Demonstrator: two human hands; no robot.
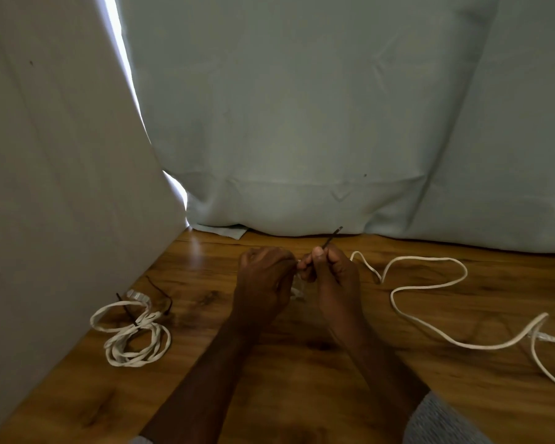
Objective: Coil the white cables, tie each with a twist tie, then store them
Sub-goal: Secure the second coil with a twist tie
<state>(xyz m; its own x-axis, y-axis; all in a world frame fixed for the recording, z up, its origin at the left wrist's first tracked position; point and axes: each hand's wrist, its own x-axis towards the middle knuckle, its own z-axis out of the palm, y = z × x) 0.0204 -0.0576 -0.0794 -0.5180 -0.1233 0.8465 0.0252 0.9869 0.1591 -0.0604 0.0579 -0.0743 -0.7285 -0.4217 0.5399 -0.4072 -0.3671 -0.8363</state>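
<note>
Head view, frame centre: left hand (263,283) clutches small white cable bundle (297,291), right hand (330,274) pinches thin dark twist tie (332,236). Tie may slip, bundle springing loose. Long white cable (430,283) uncoiled at right, snag risk.

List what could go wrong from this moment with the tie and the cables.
The right hand pinches the twist tie only low down, so it may slip before the twist holds. The left hand hides most of the cable it grips; loops could spring apart. The loose cable sprawls nearby and might snag.
</note>
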